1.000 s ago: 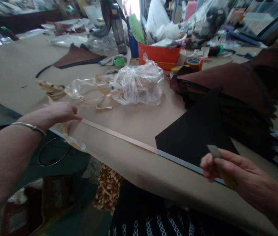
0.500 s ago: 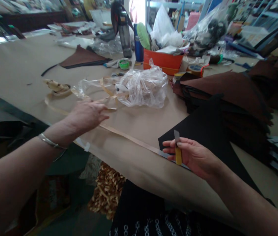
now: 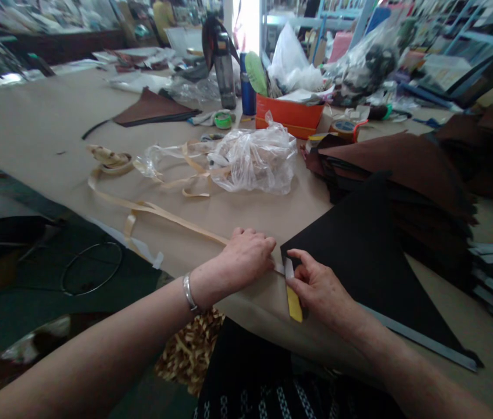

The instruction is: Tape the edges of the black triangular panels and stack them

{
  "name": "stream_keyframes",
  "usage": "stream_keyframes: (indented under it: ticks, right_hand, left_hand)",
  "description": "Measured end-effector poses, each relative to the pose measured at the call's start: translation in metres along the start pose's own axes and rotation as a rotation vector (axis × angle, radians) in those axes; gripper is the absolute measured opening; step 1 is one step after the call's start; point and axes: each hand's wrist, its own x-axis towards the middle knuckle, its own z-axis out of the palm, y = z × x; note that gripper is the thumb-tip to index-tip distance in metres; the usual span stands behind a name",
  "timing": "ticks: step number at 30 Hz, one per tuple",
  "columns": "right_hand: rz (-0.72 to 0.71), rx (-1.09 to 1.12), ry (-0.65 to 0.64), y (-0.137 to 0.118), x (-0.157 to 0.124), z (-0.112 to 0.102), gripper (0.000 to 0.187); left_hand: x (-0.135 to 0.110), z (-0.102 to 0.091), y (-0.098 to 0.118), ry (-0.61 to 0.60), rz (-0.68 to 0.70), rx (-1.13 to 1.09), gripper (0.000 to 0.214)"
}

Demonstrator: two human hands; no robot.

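Note:
My left hand (image 3: 246,256) is closed, its fingers pressed down on a tan tape strip (image 3: 172,216) at the corner of a black triangular sheet (image 3: 360,256). Right beside it, my right hand (image 3: 318,286) grips a small blade with a yellow handle (image 3: 292,297), the blade pointing up at the same corner. The tan strip trails left across the brown paper-covered table (image 3: 32,128) to a tape roll (image 3: 113,161). A grey strip (image 3: 421,340) runs along the black sheet's near edge.
A crumpled clear plastic bag (image 3: 255,160) lies behind the hands. Stacked brown and black sheets (image 3: 403,163) fill the right side. An orange box (image 3: 288,113), bottles (image 3: 224,64) and clutter stand at the back. A wire ring (image 3: 92,267) lies below the table's left edge.
My left hand has slid right along the strip to the black sheet's corner. My right hand has moved left and down, bringing the blade to the corner. The tan strip now lies slack.

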Motion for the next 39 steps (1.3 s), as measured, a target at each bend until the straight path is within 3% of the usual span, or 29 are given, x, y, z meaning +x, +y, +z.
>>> stream_keyframes:
  ticks: [4,17,25,28,32,36,39]
  right_hand:
    - [0.002,-0.091,0.01,0.0,0.002,0.003,0.039]
    - [-0.006,-0.335,0.002,-0.004,0.008,0.008,0.03]
    - [-0.01,-0.305,-0.024,-0.005,0.008,0.008,0.031]
    - [-0.016,-0.216,-0.03,-0.006,0.006,0.006,0.041]
    - [-0.05,0.077,0.015,0.003,-0.009,-0.022,0.055]
    - [0.041,0.311,0.201,0.034,-0.037,-0.083,0.031]
    - [0.106,0.311,0.359,0.063,-0.053,-0.127,0.027]
  left_hand:
    - [0.003,0.002,-0.001,-0.002,0.015,0.012,0.013]
    - [0.004,-0.007,0.004,-0.039,0.035,-0.006,0.013]
    - [-0.008,-0.01,0.03,-0.143,0.167,-0.188,0.011]
    - [-0.02,-0.013,0.034,-0.132,0.126,-0.254,0.016]
    - [-0.032,-0.01,0.016,-0.033,-0.048,-0.297,0.025]
    - [-0.039,-0.003,0.0,0.023,-0.086,-0.462,0.025]
    - [-0.036,0.001,0.006,0.073,-0.011,-0.546,0.02]
